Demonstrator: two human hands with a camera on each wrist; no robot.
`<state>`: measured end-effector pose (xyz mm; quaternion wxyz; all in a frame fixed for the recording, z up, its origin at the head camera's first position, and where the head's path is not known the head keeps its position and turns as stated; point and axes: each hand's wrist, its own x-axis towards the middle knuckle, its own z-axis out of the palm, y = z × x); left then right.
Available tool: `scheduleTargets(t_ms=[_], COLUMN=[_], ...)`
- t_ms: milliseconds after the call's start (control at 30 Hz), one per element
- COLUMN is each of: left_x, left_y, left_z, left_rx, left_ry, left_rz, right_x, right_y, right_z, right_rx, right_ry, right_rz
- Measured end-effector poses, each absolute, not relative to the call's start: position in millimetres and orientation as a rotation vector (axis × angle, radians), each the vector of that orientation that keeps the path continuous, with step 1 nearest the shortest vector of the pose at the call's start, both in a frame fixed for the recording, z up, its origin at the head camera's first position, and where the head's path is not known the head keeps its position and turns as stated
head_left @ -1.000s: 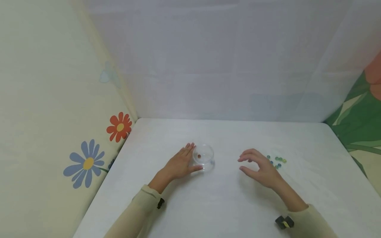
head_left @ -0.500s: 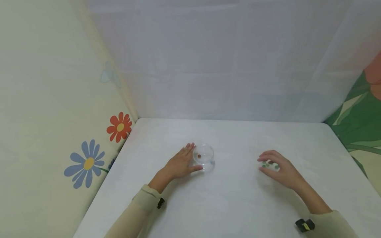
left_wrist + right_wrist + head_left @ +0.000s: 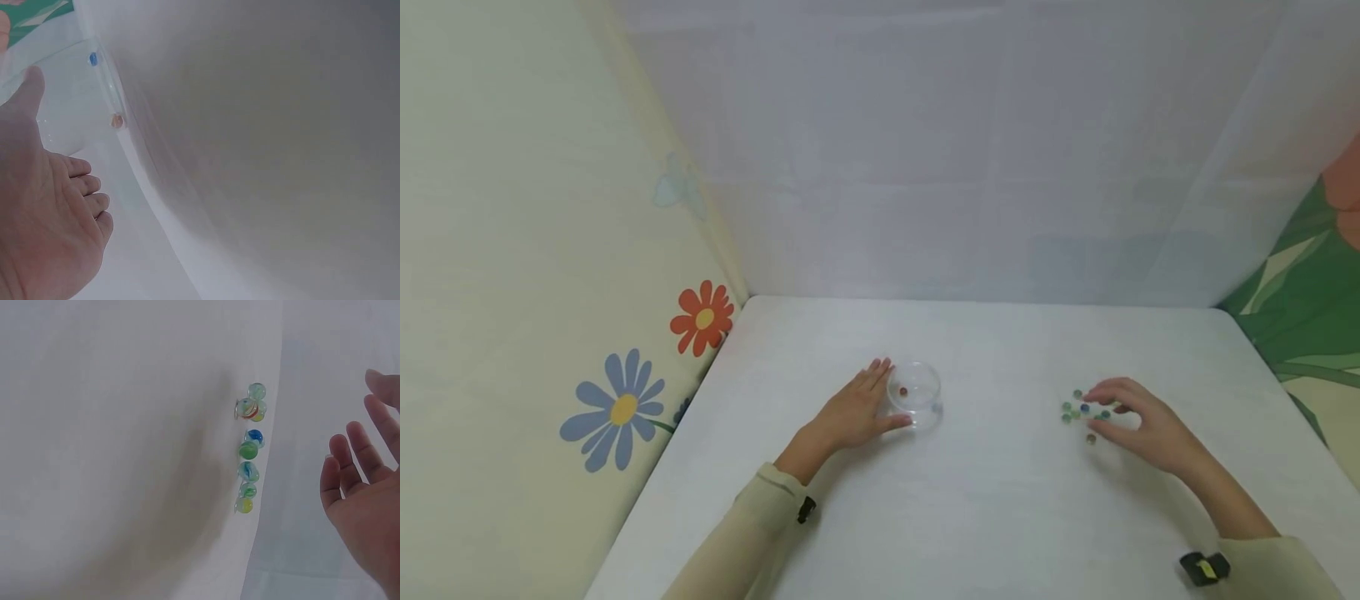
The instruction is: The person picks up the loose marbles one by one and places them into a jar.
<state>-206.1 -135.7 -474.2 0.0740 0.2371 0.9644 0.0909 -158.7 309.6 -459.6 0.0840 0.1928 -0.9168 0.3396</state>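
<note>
On the white table stands a clear round container [image 3: 914, 387]. A reddish-brown marble [image 3: 117, 120] and a blue marble [image 3: 93, 59] show low inside it. My left hand [image 3: 853, 412] rests along its left side, fingers extended and thumb by the near side. Over to the right, my right hand [image 3: 1150, 425] hovers by a loose cluster of glass marbles, its fingers bent and thumb apart, with nothing visible between them. A blue marble [image 3: 1085, 408] and several green ones lie left of its fingertips, a brownish marble [image 3: 1091, 438] nearer me. Its fingers partly cover some marbles.
Behind the white table [image 3: 985, 517] hangs a pale curtain [image 3: 925, 167]. Flower-printed cloth [image 3: 512, 292] lines the left side, and green leaf-patterned cloth [image 3: 1292, 292] the right. Dark wrist devices [image 3: 1205, 569] sit at both sleeves.
My right hand has moved rightward from left of the marbles to their right part, uncovering marbles it hid before. My left hand and the container stay in place.
</note>
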Motion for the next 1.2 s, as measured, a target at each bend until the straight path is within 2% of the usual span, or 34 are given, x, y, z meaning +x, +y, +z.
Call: scheduleTargets(t_ms=[467, 1200], left_x=[-207, -205], left_y=[-135, -133], left_z=[-473, -472], left_rx=[0.696, 0.677], left_ry=[2.89, 2.877], left_rz=[0.268, 0.275], right_x=[-162, -174], right_y=[339, 353], right_z=[-476, -500], right_rx=[0.461, 0.264], right_ry=[-2.863, -3.04], right_rz=[1.073, 1.032])
